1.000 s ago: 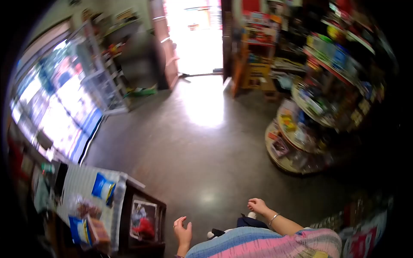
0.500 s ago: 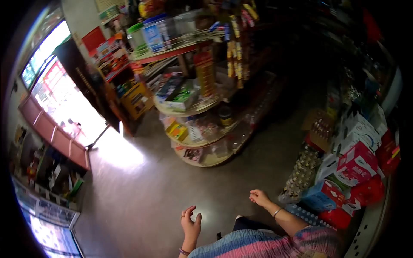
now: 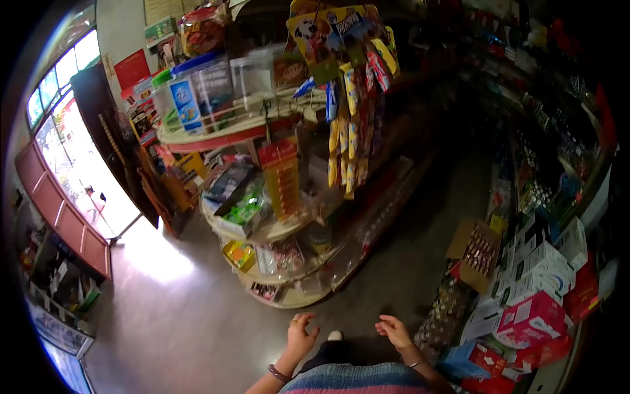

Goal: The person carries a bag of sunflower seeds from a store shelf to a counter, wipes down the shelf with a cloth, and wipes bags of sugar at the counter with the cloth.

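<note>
By doorway (image 3: 85, 180), grey flr (image 3: 164, 315), shelving (image 3: 282, 230) w/ stock

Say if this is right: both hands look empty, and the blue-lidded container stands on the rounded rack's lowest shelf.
Wrong shelf: the head view shows the blue-lidded container higher up, on the red-edged shelf. The left hand and right hand do look empty.

Daylight from the doorway (image 3: 73, 164) at left glares on the floor (image 3: 157, 264), the upper right lies in deep shadow, and fisheye vignetting blackens the corners.
</note>
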The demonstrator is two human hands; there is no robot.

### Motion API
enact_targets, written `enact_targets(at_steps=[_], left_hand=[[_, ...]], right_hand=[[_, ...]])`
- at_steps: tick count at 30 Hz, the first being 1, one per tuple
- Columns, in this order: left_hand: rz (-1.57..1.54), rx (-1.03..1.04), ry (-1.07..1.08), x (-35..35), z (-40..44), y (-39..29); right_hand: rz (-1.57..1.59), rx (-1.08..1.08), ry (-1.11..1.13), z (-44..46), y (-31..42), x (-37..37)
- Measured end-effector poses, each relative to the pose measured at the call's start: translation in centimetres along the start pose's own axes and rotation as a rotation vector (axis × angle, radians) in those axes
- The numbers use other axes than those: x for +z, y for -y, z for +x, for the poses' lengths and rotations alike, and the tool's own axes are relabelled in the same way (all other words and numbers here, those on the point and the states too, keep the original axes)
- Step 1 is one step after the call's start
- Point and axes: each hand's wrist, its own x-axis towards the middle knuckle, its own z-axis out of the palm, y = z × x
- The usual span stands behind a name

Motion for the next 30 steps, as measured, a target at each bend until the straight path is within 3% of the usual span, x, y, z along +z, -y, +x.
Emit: enact_targets(at_steps=[9, 10, 13, 17, 18, 24, 27, 30], left_hand=[[-0.085, 0.206, 0.293, 8.9, 18.8, -5.6], [-0.075, 0.287, 0.299, 10.0, 20.4, -6.4], [-0.068, 0.293, 0.375, 14.0, 24.9, -8.7], [-0.031, 0.278, 0.401, 20.1, 30.2, -11.7], [-0.024, 0.263, 0.399, 21.6, 31.4, -12.8], [0.101, 0.256, 0.426, 31.5, 39.9, -20.0], [0.075, 0.445, 0.324, 35.2, 44.2, -23.9], [0.080, 0.501, 0.251, 37.1, 47.5, -26.1]], right_hand=[[0.027, -0.146, -0.318, 10.4, 8.0, -8.7], [0.081, -0.244, -0.330, 10.9, 8.5, -9.1], [0.097, -0.236, -0.303, 12.7, 9.1, -12.6], [0.333, -0.199, -0.292, 18.7, 7.0, -19.0], [0.514, -0.270, -0.259, 22.9, 1.3, -22.8], [0.389, -0.505, -0.190, 32.3, 10.8, -32.6], [0.209, -0.276, -0.307, 37.1, 19.8, -37.0], [0.116, -0.307, -0.243, 41.8, 29.6, -39.3]])
